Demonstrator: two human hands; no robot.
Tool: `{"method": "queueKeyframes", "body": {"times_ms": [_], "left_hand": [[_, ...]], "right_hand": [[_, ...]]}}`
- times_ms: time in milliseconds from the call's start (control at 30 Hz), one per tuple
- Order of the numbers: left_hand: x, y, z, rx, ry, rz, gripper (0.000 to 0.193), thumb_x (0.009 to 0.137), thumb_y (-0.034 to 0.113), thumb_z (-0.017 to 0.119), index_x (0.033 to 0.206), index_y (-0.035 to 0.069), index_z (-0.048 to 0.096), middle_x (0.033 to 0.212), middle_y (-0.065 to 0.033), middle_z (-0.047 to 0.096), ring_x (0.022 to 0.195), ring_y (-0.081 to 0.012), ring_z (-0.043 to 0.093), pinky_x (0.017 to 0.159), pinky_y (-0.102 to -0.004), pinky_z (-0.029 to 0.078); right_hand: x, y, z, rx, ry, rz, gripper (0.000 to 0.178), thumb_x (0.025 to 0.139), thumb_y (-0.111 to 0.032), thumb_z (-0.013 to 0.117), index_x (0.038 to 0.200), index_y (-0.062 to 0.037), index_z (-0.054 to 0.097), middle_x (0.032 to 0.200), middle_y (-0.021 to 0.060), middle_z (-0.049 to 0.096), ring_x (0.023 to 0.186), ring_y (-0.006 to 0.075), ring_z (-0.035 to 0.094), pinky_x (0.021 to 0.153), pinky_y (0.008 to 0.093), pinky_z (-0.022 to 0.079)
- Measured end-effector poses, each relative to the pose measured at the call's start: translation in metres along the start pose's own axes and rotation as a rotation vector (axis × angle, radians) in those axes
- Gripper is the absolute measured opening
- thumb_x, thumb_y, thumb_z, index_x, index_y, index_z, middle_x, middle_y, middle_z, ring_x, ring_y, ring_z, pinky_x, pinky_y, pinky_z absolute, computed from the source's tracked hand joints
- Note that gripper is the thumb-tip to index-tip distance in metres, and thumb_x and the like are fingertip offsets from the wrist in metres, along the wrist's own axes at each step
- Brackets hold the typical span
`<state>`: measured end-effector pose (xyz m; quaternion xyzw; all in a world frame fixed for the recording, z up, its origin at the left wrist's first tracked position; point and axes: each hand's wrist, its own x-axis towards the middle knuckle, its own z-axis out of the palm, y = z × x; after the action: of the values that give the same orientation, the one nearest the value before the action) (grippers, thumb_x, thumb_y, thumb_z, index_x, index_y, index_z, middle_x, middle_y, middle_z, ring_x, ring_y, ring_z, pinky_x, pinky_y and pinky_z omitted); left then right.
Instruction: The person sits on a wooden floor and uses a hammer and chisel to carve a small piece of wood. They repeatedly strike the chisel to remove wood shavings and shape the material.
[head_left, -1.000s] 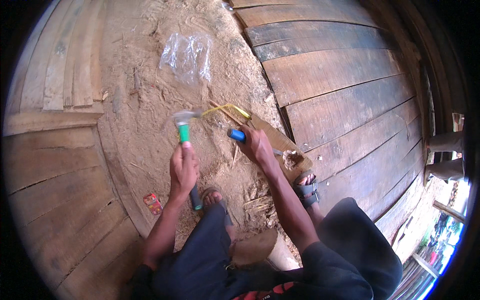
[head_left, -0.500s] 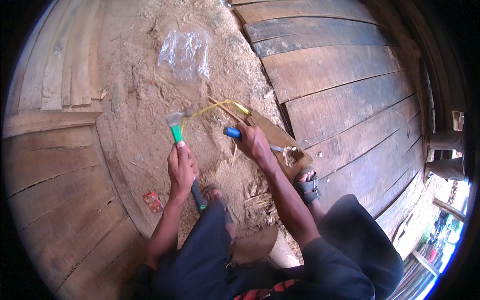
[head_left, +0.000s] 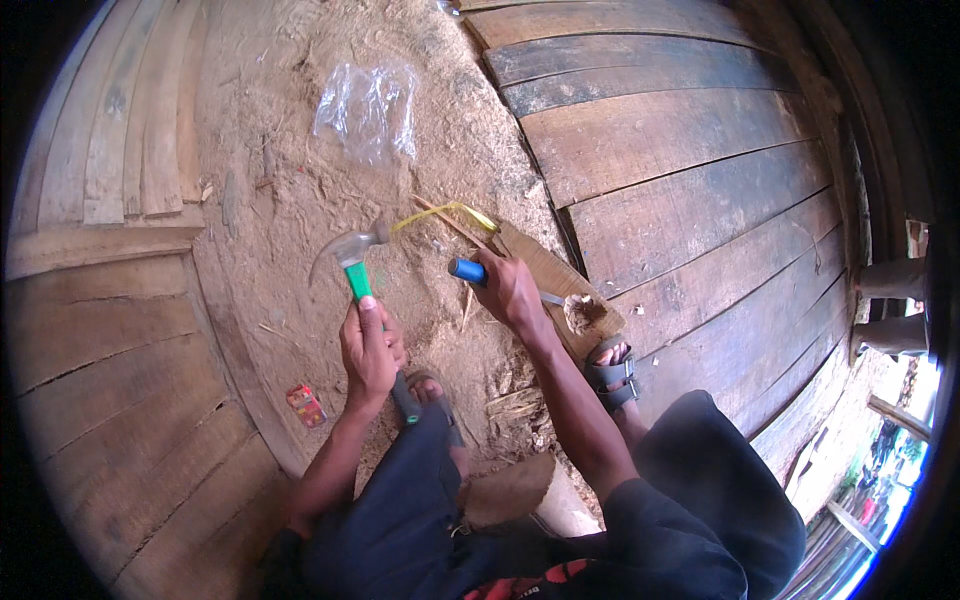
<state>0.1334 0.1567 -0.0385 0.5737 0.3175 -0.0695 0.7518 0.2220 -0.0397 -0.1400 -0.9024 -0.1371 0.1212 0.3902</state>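
Observation:
My left hand (head_left: 370, 348) is closed around the green and dark handle of a claw hammer (head_left: 352, 252), its metal head up and left of my fist. To the right, my right hand (head_left: 508, 290) grips a chisel (head_left: 466, 269) by its blue handle. The butt of that handle faces the hammer, a gap between them. From the other side of my fist the chisel's blade runs toward a rough hollow (head_left: 580, 313) cut in a wooden board (head_left: 540, 262). The board lies slanted by my right sandal (head_left: 612, 375); my forearm hides part of it.
A yellow strap (head_left: 440, 210) curls beside a thin stick near the board's far end. Clear plastic wrap (head_left: 368, 112) lies on the sawdust-covered ground (head_left: 285, 215). Plank platforms flank me at right (head_left: 690, 210) and left (head_left: 120, 350). A small red packet (head_left: 306, 405) sits near my left forearm.
The hammer and my left hand have shifted slightly right and toward me, and the hammer's curved claw now shows clearly. My right hand and the chisel have hardly moved.

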Motion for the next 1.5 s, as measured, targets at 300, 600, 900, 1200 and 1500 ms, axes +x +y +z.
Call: {"method": "queueKeyframes", "body": {"times_ms": [300,600,900,1200,1500], "left_hand": [[0.018,-0.022,-0.028,0.283,-0.080,0.098,0.040,0.107,0.040,0.038,0.082,0.010,0.045,0.061,0.0046,0.043,0.052,-0.0073,0.043,0.047,-0.0268,0.036],[0.014,-0.019,-0.020,0.813,-0.235,0.367,0.041,0.106,0.038,0.040,0.089,0.003,0.051,0.061,-0.0043,0.052,0.056,-0.0144,0.054,0.052,-0.0370,0.043],[0.027,-0.009,-0.026,0.691,-0.230,0.341,0.043,0.106,0.039,0.041,0.087,0.001,0.051,0.059,-0.0055,0.051,0.052,-0.0137,0.052,0.048,-0.0367,0.040],[0.031,-0.011,-0.020,0.506,-0.173,0.306,0.045,0.105,0.038,0.042,0.084,0.000,0.051,0.059,-0.0106,0.048,0.052,-0.0169,0.051,0.049,-0.0392,0.040],[0.032,-0.009,-0.013,0.306,-0.021,0.291,0.042,0.105,0.035,0.043,0.085,-0.001,0.052,0.057,-0.0095,0.051,0.051,-0.0167,0.052,0.048,-0.0400,0.041]], "right_hand": [[0.000,-0.008,0.008,0.026,0.082,-0.018,0.021,0.080,-0.012,0.071,0.100,-0.0120,0.065,0.075,0.0198,0.067,0.070,0.0399,0.068,0.060,0.0485,0.054],[-0.003,-0.012,-0.007,-0.013,0.090,0.009,0.019,0.081,-0.016,0.071,0.098,-0.0094,0.067,0.075,0.0213,0.067,0.073,0.0407,0.068,0.061,0.0466,0.053],[-0.004,-0.016,-0.007,0.020,0.127,0.015,0.013,0.082,-0.016,0.071,0.090,-0.0060,0.066,0.070,0.0228,0.062,0.067,0.0388,0.067,0.059,0.0449,0.050],[-0.002,-0.010,-0.005,-0.028,0.108,0.039,0.018,0.082,-0.018,0.070,0.098,-0.0088,0.070,0.075,0.0210,0.067,0.071,0.0385,0.068,0.063,0.0439,0.053],[0.001,-0.011,-0.010,-0.026,0.099,0.055,0.019,0.082,-0.017,0.069,0.097,-0.0064,0.069,0.075,0.0229,0.065,0.072,0.0403,0.067,0.063,0.0456,0.052]]}}
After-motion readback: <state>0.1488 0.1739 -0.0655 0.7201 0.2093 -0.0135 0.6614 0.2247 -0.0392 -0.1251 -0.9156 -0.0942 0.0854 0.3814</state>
